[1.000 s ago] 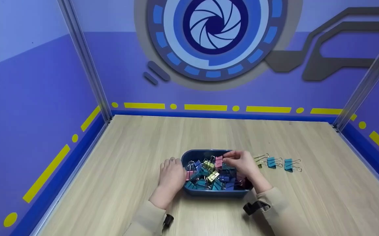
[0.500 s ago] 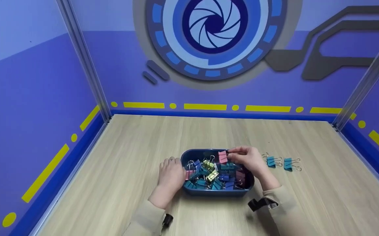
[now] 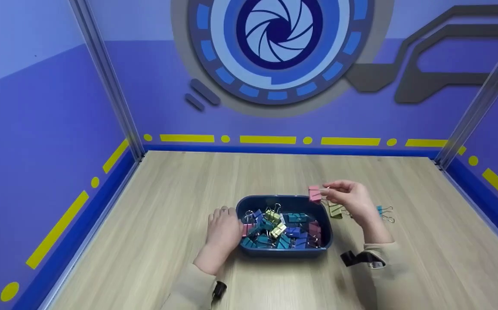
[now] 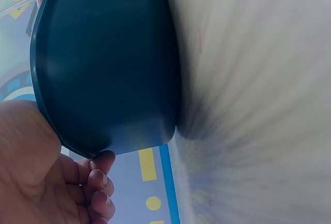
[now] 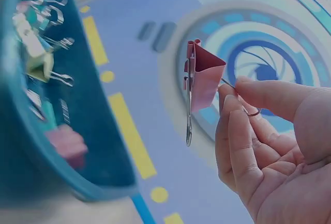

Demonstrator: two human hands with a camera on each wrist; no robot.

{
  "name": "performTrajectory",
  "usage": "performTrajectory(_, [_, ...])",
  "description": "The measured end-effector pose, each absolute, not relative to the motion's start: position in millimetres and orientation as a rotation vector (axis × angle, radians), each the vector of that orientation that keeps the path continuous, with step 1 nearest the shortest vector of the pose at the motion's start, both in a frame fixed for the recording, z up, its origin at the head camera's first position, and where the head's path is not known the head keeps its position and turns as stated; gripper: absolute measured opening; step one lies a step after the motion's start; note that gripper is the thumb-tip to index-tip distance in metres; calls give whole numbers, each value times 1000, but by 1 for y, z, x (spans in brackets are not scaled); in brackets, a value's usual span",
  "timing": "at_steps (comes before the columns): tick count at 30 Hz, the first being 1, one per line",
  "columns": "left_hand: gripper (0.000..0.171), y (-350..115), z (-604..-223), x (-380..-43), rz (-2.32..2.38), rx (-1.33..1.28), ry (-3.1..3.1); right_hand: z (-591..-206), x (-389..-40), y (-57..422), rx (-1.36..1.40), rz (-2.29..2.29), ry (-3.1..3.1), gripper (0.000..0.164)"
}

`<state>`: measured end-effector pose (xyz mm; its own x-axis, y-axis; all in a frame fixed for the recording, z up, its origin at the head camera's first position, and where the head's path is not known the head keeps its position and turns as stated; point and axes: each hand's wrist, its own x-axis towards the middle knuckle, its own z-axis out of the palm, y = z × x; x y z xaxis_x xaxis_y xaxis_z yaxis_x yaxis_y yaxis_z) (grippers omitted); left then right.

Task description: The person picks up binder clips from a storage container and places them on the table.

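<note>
My right hand point(image 3: 355, 201) pinches a pink binder clip point(image 3: 314, 194) by one wire handle, above the far right corner of a dark blue plastic box point(image 3: 283, 253). In the right wrist view the thumb and fingers hold that handle, and the pink clip point(image 5: 208, 81) hangs clear, its other handle folded along its side. My left hand point(image 3: 224, 229) grips the box's left end. The left wrist view shows its fingers point(image 4: 101, 180) curled at the rim of the box point(image 4: 108, 63), with the thumb hidden. Teal, blue, yellow and pink binder clips fill the box, including a yellow clip point(image 3: 278, 230).
To the right of the box, a yellow binder clip point(image 3: 335, 210) and a teal clip point(image 3: 385, 212) lie on the wooden table point(image 3: 188, 181). My right hand partly covers that row. Blue printed panels point(image 3: 214, 120) stand behind and at both sides.
My right hand has lifted the pink clip up and to the right, from over the box's contents to its far right corner. The left hand stays at the box.
</note>
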<state>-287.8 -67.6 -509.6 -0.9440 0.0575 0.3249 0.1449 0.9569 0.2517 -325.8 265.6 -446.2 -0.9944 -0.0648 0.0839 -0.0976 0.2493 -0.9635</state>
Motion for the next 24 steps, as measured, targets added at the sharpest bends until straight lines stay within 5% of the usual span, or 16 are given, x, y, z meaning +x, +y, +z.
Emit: performTrajectory(24, [30, -67, -509, -288, -414, -124, -2834, -457, -327, 343, 155, 1471, -3033, 40])
